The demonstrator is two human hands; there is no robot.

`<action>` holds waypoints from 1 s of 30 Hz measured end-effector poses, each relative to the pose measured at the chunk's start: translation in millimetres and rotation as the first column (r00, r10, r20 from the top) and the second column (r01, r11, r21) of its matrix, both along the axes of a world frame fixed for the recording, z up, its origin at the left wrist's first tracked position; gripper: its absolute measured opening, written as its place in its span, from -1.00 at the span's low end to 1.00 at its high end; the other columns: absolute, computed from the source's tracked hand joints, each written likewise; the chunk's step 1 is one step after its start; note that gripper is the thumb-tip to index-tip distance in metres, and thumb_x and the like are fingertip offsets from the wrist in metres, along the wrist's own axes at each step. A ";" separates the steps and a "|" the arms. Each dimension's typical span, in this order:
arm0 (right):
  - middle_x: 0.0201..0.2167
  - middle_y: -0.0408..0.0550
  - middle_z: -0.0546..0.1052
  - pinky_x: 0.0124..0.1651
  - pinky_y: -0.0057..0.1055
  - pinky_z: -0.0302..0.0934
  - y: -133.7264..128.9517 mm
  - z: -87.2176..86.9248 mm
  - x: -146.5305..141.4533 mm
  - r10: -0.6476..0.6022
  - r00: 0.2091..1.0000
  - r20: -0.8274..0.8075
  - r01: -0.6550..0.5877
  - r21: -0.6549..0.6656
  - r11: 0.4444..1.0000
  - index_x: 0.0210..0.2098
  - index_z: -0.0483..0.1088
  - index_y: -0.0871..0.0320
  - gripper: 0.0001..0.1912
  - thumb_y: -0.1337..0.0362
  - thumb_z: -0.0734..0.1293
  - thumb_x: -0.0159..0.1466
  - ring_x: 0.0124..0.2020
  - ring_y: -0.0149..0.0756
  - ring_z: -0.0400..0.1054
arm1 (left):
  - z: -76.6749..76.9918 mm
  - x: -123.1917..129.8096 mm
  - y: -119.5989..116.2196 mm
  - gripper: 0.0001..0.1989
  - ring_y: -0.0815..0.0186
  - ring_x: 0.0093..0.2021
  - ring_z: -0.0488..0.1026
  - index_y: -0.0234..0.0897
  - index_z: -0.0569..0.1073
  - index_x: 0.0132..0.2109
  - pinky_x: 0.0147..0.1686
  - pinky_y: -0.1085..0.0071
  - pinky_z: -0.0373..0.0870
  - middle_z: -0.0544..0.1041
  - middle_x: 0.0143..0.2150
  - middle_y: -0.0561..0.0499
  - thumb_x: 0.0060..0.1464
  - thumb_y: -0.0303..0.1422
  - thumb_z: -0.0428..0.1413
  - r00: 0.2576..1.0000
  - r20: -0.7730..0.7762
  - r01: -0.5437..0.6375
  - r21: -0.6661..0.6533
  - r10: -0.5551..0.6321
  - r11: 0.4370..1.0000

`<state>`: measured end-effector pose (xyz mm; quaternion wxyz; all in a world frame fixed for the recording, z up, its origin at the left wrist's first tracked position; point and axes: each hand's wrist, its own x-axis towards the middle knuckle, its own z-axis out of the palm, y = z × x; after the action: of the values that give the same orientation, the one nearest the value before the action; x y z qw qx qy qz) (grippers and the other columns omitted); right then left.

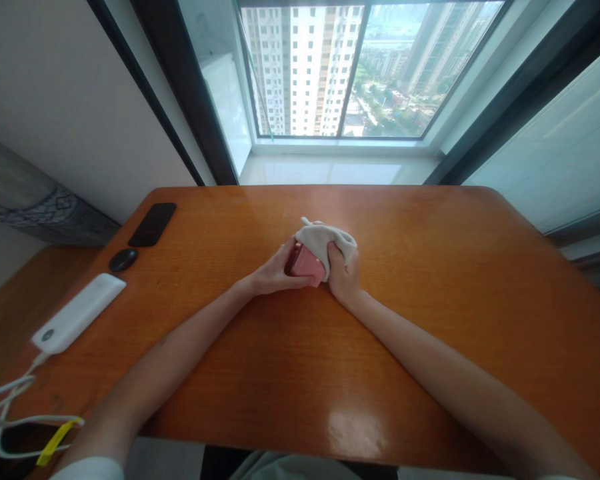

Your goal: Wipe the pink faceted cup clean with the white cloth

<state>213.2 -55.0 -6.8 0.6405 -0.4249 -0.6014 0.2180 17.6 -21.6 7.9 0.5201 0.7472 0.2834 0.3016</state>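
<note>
Near the middle of the wooden table (260,373), my left hand (275,272) is closed around a small pink box-like object (309,265), thumb along its near side and fingers at its far left. A pale grey-white cloth (330,237) drapes over the top and right of the pink object. My right hand (345,272) grips this cloth from the right, its thumb pressing on it, against the pink object. The cloth hides much of the object, so its exact kind cannot be made out.
Along the table's left side lie a black phone (153,225), a black mouse-like object (123,260) and a white power strip or adapter (79,313) with a white cable (15,400) bearing a yellow tag (57,441). A window (350,73) stands beyond the far edge.
</note>
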 end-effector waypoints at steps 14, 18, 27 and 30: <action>0.28 0.06 0.60 0.38 0.19 0.35 -5.6 19.7 8.7 0.039 0.940 0.338 -0.124 0.235 0.964 0.28 0.53 -0.06 -0.58 0.09 0.22 0.54 0.33 0.11 0.47 | -11.9 1.4 1.7 0.09 -0.19 0.48 0.30 -0.14 0.18 0.49 0.50 -0.16 0.29 0.33 0.47 -0.24 -0.04 0.00 0.52 0.997 0.069 -0.028 0.127 0.020 0.992; 0.29 0.05 0.59 0.36 0.20 0.35 -8.5 20.4 9.5 0.040 0.928 0.371 -0.141 0.248 0.958 0.29 0.53 -0.07 -0.57 0.07 0.23 0.53 0.31 0.13 0.48 | -6.0 3.1 2.8 -0.08 -0.17 0.38 0.41 -0.18 0.35 0.34 0.39 -0.14 0.42 0.51 0.27 -0.20 -0.04 0.04 0.52 0.998 0.055 -0.011 0.049 0.008 0.999; 0.02 0.02 0.72 0.23 0.05 0.49 5.4 4.3 4.4 0.006 1.000 0.018 -0.006 -0.031 1.000 0.11 0.60 0.04 -0.56 -0.05 0.20 0.56 0.07 -0.02 0.61 | -5.2 2.0 1.5 0.03 -0.14 0.35 0.44 -0.19 0.19 0.40 0.32 -0.06 0.49 0.45 0.34 -0.23 -0.06 -0.06 0.54 0.997 -0.003 -0.074 0.011 0.074 0.997; 0.12 0.04 0.69 0.30 0.13 0.44 -0.1 6.0 5.9 0.027 0.992 0.125 -0.032 0.040 0.999 0.17 0.59 0.01 -0.55 -0.05 0.22 0.55 0.16 0.05 0.57 | -4.8 3.4 2.9 0.04 -0.14 0.37 0.43 -0.17 0.21 0.41 0.32 -0.06 0.50 0.44 0.37 -0.22 -0.09 -0.01 0.53 0.999 0.020 -0.052 0.041 0.051 0.998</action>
<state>219.0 -55.1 -0.8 0.6073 -0.4152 -0.6508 0.1877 21.0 -18.7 3.1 0.4991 0.7475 0.2911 0.3277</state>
